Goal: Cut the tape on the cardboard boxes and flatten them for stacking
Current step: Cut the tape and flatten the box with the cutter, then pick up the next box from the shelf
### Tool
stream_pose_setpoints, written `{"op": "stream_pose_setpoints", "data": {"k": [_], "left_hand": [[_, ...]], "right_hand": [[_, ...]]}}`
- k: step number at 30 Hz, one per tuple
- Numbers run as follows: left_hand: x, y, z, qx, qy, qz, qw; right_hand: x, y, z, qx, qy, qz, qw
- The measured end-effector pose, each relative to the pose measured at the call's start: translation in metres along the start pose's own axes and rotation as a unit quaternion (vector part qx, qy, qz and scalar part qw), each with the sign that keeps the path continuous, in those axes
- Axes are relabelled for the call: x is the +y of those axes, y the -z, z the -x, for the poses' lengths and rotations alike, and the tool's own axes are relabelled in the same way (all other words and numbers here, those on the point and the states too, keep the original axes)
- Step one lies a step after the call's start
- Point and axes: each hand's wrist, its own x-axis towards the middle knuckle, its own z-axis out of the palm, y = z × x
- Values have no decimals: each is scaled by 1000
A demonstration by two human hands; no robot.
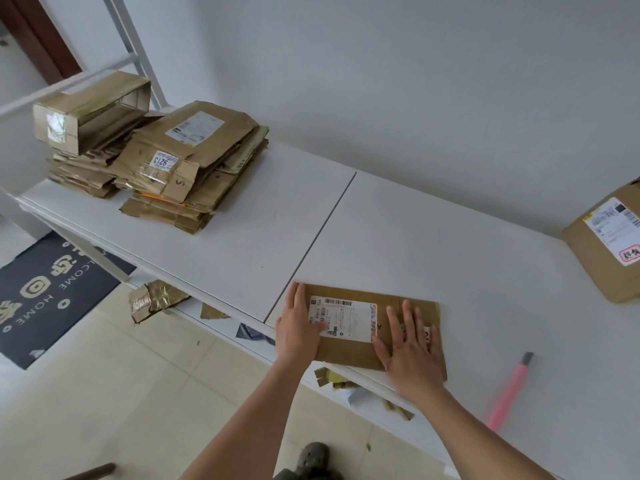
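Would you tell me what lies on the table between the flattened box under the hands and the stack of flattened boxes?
Only bare white table with its panel seam separates the flattened box from the stack, per the head view.

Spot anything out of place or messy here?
Yes. An unflattened box sits tilted on the flattened stack, which is splayed rather than squared. Cardboard scraps litter the floor under the table. The pink cutter lies loose near the edge.

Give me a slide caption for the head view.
Both hands, left hand and right hand, press a flattened box on the white table; pink cutter lies nearby.
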Motion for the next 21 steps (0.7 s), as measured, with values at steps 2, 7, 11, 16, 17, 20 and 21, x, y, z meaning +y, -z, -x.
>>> {"op": "stream_pose_setpoints", "data": {"k": [2, 7, 11, 16, 17, 20, 21], "left_hand": [[9, 1, 8, 57, 47, 56, 996], [4, 32, 8, 50, 221, 181, 957], [5, 68, 12, 14, 204, 306, 930], [5, 121, 6, 64, 207, 440, 871], [3, 133, 2, 76, 204, 467, 857], [-1, 169, -14, 74, 194, 547, 811], [-3, 181, -21, 70, 194, 570, 795]], "right_hand": [[4, 0, -2, -7, 23, -7, 1000], [18, 7, -1, -45, 72, -36, 996], [-9, 14, -1, -6, 56, -96, 994], [-80, 52, 1, 157, -48, -277, 947], [-97, 64, -1, 170, -56, -315, 932], [-155, 103, -10, 190, -36, -419, 887], [-177, 115, -13, 208, -12, -438, 875]]}}
